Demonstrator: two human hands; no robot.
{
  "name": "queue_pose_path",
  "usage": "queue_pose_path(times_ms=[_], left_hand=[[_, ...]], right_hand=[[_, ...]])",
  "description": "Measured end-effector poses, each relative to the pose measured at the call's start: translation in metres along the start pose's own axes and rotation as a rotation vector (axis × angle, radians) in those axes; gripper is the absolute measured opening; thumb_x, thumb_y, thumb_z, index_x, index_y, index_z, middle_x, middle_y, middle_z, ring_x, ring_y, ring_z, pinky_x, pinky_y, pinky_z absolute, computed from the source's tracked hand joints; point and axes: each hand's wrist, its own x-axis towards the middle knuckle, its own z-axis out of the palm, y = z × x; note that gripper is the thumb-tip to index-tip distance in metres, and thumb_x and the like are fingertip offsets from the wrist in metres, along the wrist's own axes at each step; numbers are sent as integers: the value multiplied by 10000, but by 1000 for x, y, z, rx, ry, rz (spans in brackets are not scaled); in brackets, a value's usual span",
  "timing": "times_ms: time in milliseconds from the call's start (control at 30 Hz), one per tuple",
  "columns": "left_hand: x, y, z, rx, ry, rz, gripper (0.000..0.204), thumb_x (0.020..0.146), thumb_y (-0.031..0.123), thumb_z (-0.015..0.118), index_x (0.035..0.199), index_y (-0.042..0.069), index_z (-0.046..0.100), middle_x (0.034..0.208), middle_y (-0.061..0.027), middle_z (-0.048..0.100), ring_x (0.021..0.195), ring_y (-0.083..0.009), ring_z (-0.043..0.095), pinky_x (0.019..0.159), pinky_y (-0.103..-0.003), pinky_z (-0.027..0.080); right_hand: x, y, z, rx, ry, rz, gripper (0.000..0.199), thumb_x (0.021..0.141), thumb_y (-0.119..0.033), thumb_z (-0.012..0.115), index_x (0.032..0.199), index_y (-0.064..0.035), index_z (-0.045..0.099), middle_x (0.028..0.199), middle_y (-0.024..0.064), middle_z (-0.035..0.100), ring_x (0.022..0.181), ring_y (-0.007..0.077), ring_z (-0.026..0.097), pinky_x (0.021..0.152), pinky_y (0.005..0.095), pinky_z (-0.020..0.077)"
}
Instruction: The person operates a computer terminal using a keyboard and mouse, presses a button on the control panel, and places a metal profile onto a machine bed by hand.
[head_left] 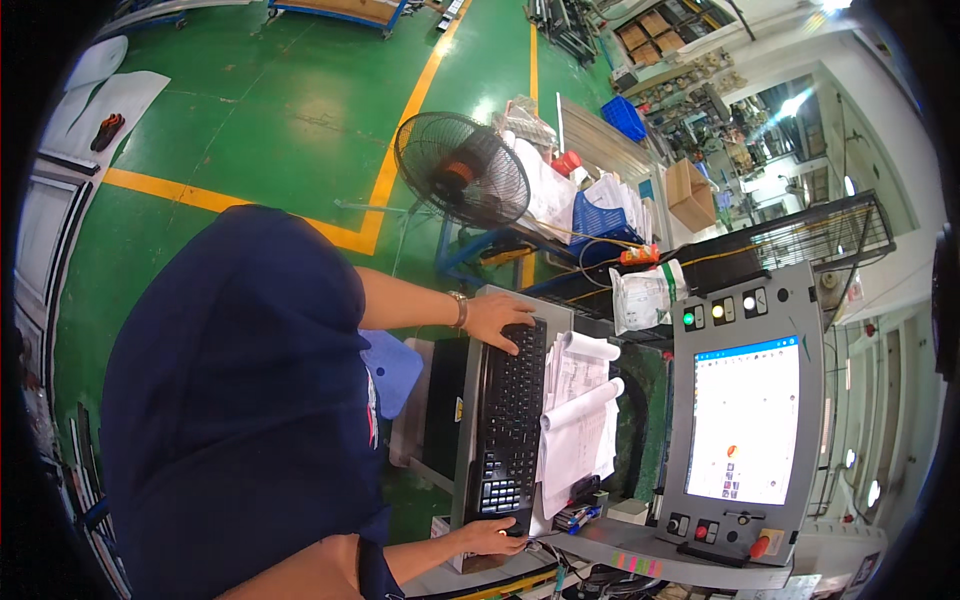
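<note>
My left hand (497, 318), a band round its wrist, lies over the upper end of a black keyboard (512, 410), fingers stretched across the keys. Past the keyboard's lower end, where the number pad is, my right hand (485, 538) rests curled over a dark computer mouse (516, 528), partly hidden by its fingers. Loose printed sheets (575, 435) with curled edges lie right of the keyboard. Farther right stands a grey control panel (680, 400) with a lit screen (745, 425), coloured buttons above and knobs below. My navy sleeve and shirt (250, 380) fill the left side.
A black fan (460, 170) stands beyond my left arm. Behind it are a blue basket (590, 215) of papers and a cardboard box (690, 195). Pens (577, 518) lie below the sheets. A blue board-like piece (390, 372) shows beside my shirt, over green floor (290, 110) with yellow lines.
</note>
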Motion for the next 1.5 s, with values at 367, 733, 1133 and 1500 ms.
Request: queue_pose_path(times_ms=[367,733,1133,1500], left_hand=[[0,3,-3,3,10,10,845,946,691,709,1530,90,595,1686,-238,455,1530,-422,469,1269,-541,351],[-1,4,-4,-1,-6,-9,843,951,690,705,1539,97,589,1696,-228,446,1542,-420,451,1271,-539,345],[-1,4,-3,2,-22,-14,841,953,686,704,1539,94,582,1697,-229,442,1548,-419,443,1284,-543,324],[0,1,-2,1,-8,-9,840,954,686,705,1537,92,586,1700,-227,439,1551,-416,441,1286,-543,325]], right_hand=[[0,10,5,-27,93,-40,692,1129,-456,550,1556,82,462,1611,319,422,1508,487,420,1231,588,418],[1,12,6,-46,96,-3,637,1110,-370,596,1571,52,472,1614,292,436,1511,467,428,1213,582,437],[-5,11,3,-3,121,-20,564,1015,-347,684,1475,-33,593,1554,197,534,1438,407,530,1138,555,513],[-4,11,5,-1,106,-45,567,1024,-409,635,1461,-50,622,1526,184,564,1405,395,562,1113,539,531]])
